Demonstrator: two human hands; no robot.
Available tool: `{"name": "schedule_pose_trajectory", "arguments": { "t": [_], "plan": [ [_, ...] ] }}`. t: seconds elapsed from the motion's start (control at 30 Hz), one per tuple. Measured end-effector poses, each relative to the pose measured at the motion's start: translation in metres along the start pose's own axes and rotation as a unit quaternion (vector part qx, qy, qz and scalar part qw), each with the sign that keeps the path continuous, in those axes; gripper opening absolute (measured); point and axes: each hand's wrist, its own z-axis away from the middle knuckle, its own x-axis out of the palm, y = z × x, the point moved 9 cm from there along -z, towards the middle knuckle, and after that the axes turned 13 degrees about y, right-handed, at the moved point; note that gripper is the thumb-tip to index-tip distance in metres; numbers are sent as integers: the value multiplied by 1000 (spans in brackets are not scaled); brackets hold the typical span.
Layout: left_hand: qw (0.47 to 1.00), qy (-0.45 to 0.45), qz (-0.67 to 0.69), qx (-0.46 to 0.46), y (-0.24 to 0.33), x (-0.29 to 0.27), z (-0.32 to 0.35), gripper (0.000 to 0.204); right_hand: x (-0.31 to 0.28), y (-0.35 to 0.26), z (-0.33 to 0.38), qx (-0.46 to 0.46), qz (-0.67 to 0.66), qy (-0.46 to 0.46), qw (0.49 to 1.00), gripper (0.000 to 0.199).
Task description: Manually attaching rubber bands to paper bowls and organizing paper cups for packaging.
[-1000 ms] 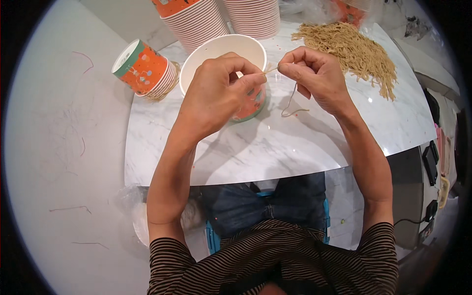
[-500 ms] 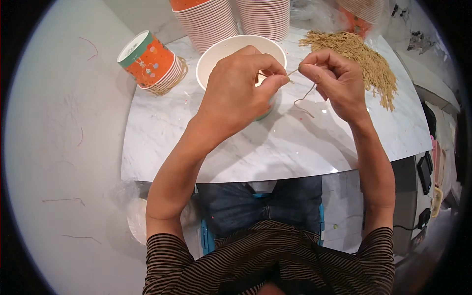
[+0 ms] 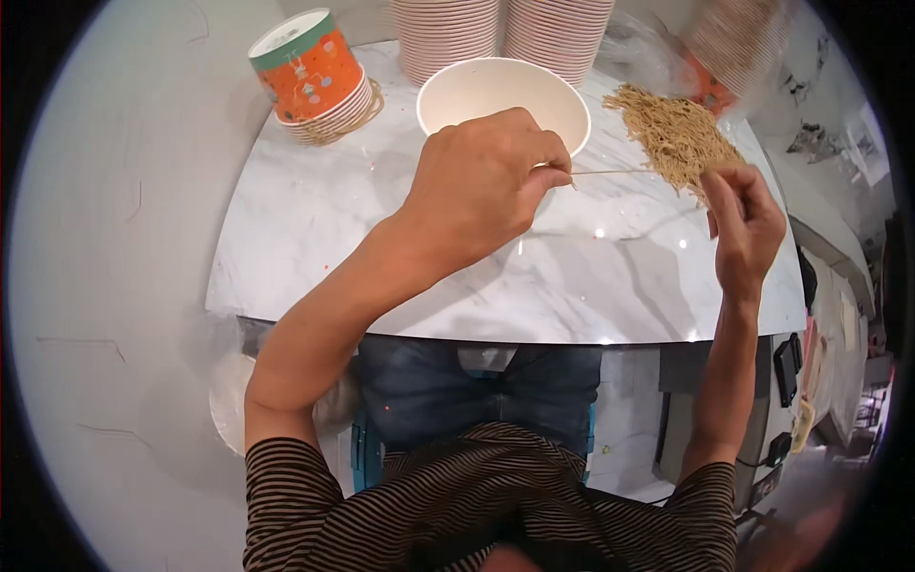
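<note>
A thin tan string (image 3: 615, 172) stretches nearly level between my two hands, above the marble-look table. My left hand (image 3: 491, 176) pinches one end between thumb and forefinger, just in front of a white paper bowl (image 3: 505, 91). My right hand (image 3: 748, 219), fingers closed, is off to the right, beside the front of a heap of tan strings (image 3: 677, 133); the string runs toward its fingertips. Part of the bowl is hidden behind my left hand.
Two tall stacks of nested paper bowls (image 3: 448, 38) stand at the back. At the left, a short tilted stack of orange and green paper bowls (image 3: 310, 76) has tan strings (image 3: 367, 110) around its rims. Clear plastic wrap (image 3: 634, 48) lies at the back right of the table (image 3: 457, 296).
My right hand has moved right and toward me, away from my left hand. The string between them is now pulled straight. The whole view has shifted slightly.
</note>
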Motion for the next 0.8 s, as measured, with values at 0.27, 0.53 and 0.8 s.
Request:
{"name": "schedule_pose_trajectory", "arguments": {
  "t": [0.27, 0.53, 0.8],
  "plan": [
    [999, 43, -21, 11, -11, -6, 3, 26, 3, 2, 42, 31, 38, -43, 998, 1],
    [996, 63, -34, 55, -8, -2, 6, 24, 6, -24, 74, 26, 27, -85, 996, 8],
    [980, 35, -143, 136, 10, 4, 9, 26, -13, -28, 68, 25, 55, -31, 998, 6]
  ]
}}
